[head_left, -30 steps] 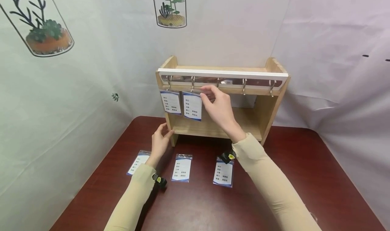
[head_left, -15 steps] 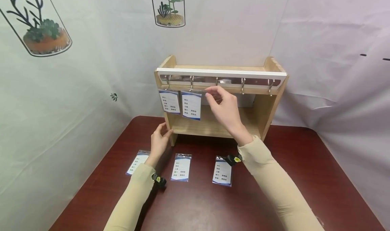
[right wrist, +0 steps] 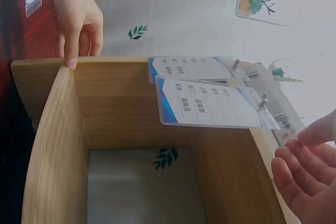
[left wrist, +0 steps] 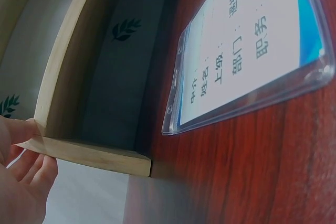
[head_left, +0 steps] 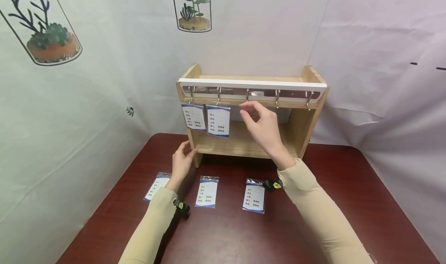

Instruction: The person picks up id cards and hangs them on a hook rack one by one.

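My left hand (head_left: 181, 163) holds the lower left corner of a small wooden shelf (head_left: 244, 151), thumb on the front edge and fingers round the outer side, as the left wrist view also shows. Two clear-sleeved name badges hang from the shelf's hooks, one (head_left: 194, 117) on the leftmost hook and another (head_left: 218, 121) on the second. To the right of that second badge, my right hand (head_left: 263, 126) is raised just below the middle hook. Its fingers are loosely bent with nothing between them, apart from the badge in the right wrist view (right wrist: 310, 174).
Three more badges lie on the dark red table (head_left: 223, 237): a left one (head_left: 157, 186) partly behind my left wrist, a middle one (head_left: 207, 192) and a right one (head_left: 253, 197). Bare hooks (head_left: 277, 98) continue along the white rail (head_left: 251, 83). Pale curtains surround the table.
My right hand has let go of the second hanging badge and drawn away to the right and slightly down. The left hand keeps its hold on the shelf.
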Demonstrator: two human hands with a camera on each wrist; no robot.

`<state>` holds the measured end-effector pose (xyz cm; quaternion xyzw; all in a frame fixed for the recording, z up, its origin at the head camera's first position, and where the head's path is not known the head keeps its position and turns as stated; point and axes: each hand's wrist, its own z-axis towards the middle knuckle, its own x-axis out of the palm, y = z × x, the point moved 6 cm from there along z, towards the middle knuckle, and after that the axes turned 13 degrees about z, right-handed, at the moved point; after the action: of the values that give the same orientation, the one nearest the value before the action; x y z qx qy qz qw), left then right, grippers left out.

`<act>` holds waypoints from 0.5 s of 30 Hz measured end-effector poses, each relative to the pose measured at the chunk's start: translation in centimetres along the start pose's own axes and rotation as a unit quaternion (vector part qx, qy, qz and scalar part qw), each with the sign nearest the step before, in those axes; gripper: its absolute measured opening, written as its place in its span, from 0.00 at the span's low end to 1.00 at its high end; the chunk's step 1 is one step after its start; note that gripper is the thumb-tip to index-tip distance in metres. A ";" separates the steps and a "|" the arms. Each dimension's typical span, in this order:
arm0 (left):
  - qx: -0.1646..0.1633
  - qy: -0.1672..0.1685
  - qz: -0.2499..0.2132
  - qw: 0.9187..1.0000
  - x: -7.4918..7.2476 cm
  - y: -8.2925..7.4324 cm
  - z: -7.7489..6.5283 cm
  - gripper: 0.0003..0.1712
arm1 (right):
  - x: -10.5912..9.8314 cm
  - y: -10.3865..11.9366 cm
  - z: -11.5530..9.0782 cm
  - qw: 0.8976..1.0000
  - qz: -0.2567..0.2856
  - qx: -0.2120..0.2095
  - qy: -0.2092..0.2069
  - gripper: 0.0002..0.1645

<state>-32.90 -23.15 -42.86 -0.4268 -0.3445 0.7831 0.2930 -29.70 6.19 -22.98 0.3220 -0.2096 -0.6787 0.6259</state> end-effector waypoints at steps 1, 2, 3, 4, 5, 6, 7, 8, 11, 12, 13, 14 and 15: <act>0.000 0.000 0.000 1.000 0.0 0.0 0.0 0.24 | -0.2 0.0 -0.1 1.000 -0.001 0.001 -0.001 0.09; 0.002 -0.001 0.000 1.000 0.1 0.0 0.0 0.24 | -0.4 -0.1 -0.2 1.000 -0.004 0.002 -0.002 0.09; 0.002 -0.002 0.001 1.000 0.1 0.0 -0.1 0.24 | -0.5 -0.2 -0.3 1.000 -0.005 0.003 -0.002 0.09; 0.002 -0.002 -0.001 1.000 0.1 -0.1 -0.1 0.24 | -0.7 -0.3 -0.3 1.000 -0.008 0.004 -0.003 0.09; 0.002 -0.002 -0.002 1.000 0.1 -0.1 -0.1 0.24 | -0.9 -0.3 -0.4 1.000 -0.010 0.004 -0.004 0.09; 0.002 -0.001 -0.004 1.000 0.1 -0.2 -0.2 0.24 | -1.1 -0.4 -0.5 1.000 -0.013 0.005 -0.005 0.09; 0.002 0.000 -0.005 1.000 0.1 -0.2 -0.1 0.24 | -1.3 -0.6 -0.6 1.000 -0.016 0.005 -0.005 0.09; 0.001 0.000 -0.007 1.000 0.1 -0.2 -0.1 0.24 | -1.5 -0.7 -0.7 1.000 -0.018 0.005 -0.006 0.09; -0.001 0.000 -0.011 1.000 0.0 -0.3 -0.1 0.24 | -2.1 -1.0 -0.9 1.000 -0.022 0.010 -0.009 0.10; -0.002 0.000 -0.011 1.000 0.0 -0.2 -0.1 0.24 | -2.3 -1.0 -1.0 1.000 -0.024 0.012 -0.010 0.10; -0.003 0.000 -0.012 1.000 0.0 -0.2 -0.1 0.24 | -2.5 -1.1 -1.1 1.000 -0.025 0.012 -0.011 0.10; -0.004 0.000 -0.013 1.000 0.0 -0.2 -0.1 0.24 | -2.7 -1.2 -1.2 0.999 -0.026 0.014 -0.011 0.11; -0.005 0.000 -0.013 1.000 0.0 -0.2 -0.1 0.24 | -2.9 -1.2 -1.3 0.999 -0.027 0.016 -0.011 0.11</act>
<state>-32.80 -23.02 -42.74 -0.4242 -0.3540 0.7773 0.3008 -29.61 9.36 -24.23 0.3298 -0.2185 -0.6956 0.5998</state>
